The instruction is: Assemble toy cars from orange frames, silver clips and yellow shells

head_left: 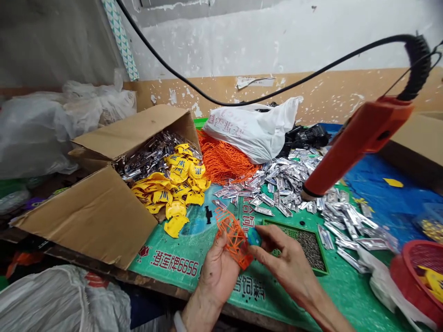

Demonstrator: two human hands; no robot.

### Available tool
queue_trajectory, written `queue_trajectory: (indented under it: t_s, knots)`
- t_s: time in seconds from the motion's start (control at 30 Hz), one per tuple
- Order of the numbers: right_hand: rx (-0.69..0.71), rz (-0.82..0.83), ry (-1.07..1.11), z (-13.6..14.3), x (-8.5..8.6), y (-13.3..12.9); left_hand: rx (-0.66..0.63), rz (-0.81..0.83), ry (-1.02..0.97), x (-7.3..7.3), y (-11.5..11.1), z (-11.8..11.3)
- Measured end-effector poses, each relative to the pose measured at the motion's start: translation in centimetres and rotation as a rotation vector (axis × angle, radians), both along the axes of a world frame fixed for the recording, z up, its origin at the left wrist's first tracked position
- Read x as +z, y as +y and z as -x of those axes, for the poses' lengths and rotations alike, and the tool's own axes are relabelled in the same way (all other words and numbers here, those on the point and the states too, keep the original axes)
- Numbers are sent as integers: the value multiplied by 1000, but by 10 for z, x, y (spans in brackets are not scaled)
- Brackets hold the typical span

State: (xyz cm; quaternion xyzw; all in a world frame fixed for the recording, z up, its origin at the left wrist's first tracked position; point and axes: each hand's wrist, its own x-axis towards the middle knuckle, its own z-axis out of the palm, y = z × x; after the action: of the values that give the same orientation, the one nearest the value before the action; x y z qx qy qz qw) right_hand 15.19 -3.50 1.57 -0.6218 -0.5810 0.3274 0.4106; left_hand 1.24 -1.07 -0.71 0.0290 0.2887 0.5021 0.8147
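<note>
In the head view, my left hand (pixel 218 273) grips an orange plastic lattice frame (pixel 229 230), thumb on its near side and the piece resting against the fingers. My right hand (pixel 289 263) pinches a small blue round piece (pixel 254 237) between thumb and fingertips, close beside the lattice's right edge. Whether the two parts touch I cannot tell. Behind my right hand lies a green tray (pixel 323 265) of small grey metal parts, perhaps screws. A small black part (pixel 208 215) lies on the green sheet beyond my left hand.
A cardboard box (pixel 100 221) spills yellow plastic pieces (pixel 178 207). Orange lattices (pixel 224 161) lie under a white sack (pixel 249 131). Silvery pieces (pixel 294 180) cover the back right. A red power screwdriver (pixel 356 143) hangs above them on a cable. A red basket (pixel 403 267) stands right.
</note>
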Motion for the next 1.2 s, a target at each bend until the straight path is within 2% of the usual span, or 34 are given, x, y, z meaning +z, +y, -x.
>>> queue_trajectory:
  t_s: [0.1,0.2,0.37,0.6,0.83,1.03,1.2]
  knots:
    - [-59,-132,-75,9,-5,-7,54,-88,9,-1,-2,-5]
    - [-97,-284,-204,17,-8,-9,49,-168,-10,0,-7,-10]
    - [-70,-425,-344,22,-10,-8,70,-191,-16,3,-10,-11]
    - [-86,-462,-472,28,-19,-13,120,-29,3,-1,-11,-13]
    - [-81,-496,-512,29,-26,-11,109,26,34,-5,-10,-14]
    - [-112,-497,-569,36,-30,-13,29,-86,143,-11,-11,-11]
    - [-142,-435,-553,41,-42,-16,-43,-174,307,-15,-10,-5]
